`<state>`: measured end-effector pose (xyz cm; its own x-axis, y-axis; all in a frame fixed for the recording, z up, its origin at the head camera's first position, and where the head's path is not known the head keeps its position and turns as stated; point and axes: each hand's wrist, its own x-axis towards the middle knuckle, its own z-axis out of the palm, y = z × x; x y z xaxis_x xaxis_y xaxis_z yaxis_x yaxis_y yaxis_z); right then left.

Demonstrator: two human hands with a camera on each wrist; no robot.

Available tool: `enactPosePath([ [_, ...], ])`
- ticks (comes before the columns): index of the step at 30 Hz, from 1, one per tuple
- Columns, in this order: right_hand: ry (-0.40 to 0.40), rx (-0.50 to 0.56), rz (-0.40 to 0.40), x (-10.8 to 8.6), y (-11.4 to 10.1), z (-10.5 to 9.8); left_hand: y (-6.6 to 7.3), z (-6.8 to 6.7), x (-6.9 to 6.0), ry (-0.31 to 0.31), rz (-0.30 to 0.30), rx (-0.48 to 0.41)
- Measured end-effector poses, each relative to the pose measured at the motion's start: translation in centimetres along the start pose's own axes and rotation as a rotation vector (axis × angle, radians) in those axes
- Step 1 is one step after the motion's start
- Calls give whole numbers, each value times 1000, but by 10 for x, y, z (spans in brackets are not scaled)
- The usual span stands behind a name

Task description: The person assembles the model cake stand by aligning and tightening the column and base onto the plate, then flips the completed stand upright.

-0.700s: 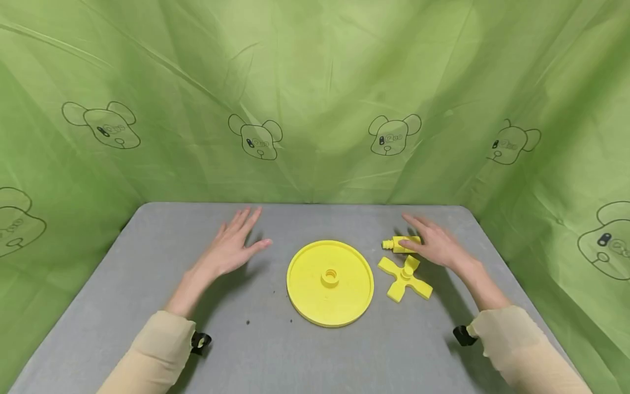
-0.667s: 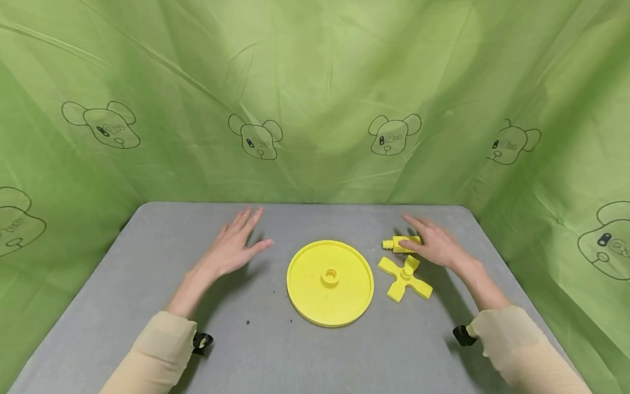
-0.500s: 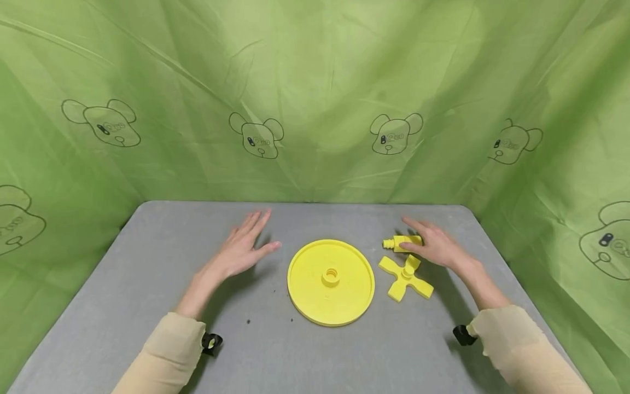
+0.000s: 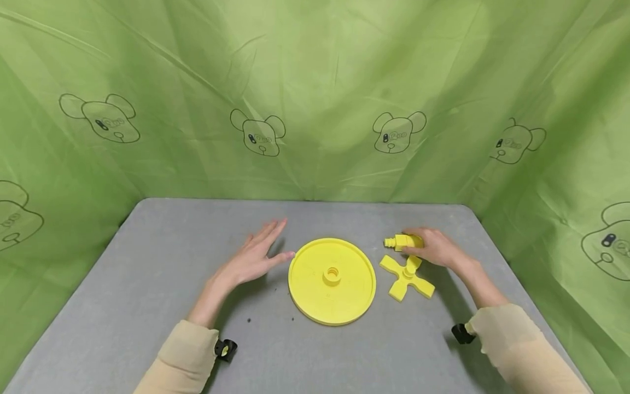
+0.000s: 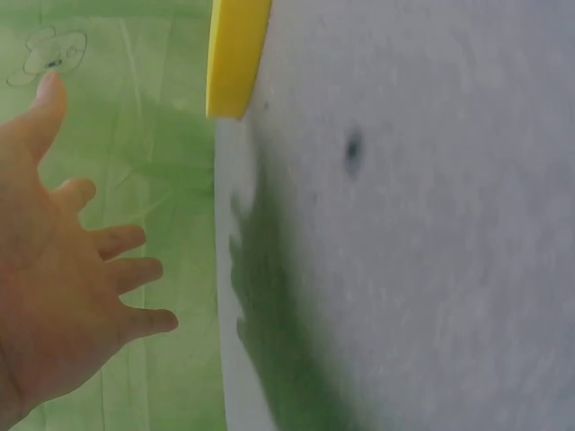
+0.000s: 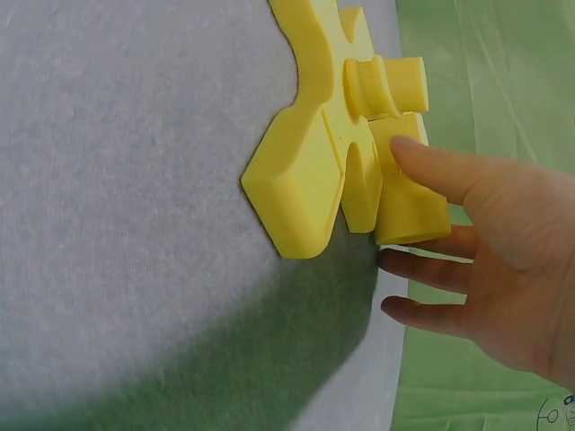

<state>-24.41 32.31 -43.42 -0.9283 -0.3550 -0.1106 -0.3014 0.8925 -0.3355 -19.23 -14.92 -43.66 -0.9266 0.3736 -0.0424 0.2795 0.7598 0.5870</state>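
Observation:
A round yellow disc (image 4: pixel 315 301) with a raised rim and a hollow central hub lies on the grey table. My left hand (image 4: pixel 253 262) is at its left with fingers spread and empty, the thumb by the rim; the left wrist view shows the palm (image 5: pixel 63 278) and the disc's edge (image 5: pixel 235 58). My right hand (image 4: pixel 435 249) has thumb and fingers around a yellow piece with a threaded end (image 4: pixel 400 242), pointing left. In the right wrist view the thumb lies on that piece (image 6: pixel 409 211). Nearer me lies a four-armed yellow cross (image 4: pixel 396 290), its threaded peg upright.
The grey table (image 4: pixel 123 295) has small dark specks left of the disc. A green curtain (image 4: pixel 320 71) with printed bear heads stands behind it and along both sides. Each wrist carries a black band.
My left hand has moved right, toward the disc, and slightly nearer me. The fingers of my right hand have come down around the threaded piece. The view has shifted slightly.

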Motion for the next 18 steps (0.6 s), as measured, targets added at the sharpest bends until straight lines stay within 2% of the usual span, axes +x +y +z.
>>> enactPosePath([
  [10, -3, 7, -14, 0, -1, 0, 10, 10, -8, -120, 8, 26],
  [18, 14, 28, -32, 0, -3, -2, 13, 17, -12, -170, -6, 34],
])
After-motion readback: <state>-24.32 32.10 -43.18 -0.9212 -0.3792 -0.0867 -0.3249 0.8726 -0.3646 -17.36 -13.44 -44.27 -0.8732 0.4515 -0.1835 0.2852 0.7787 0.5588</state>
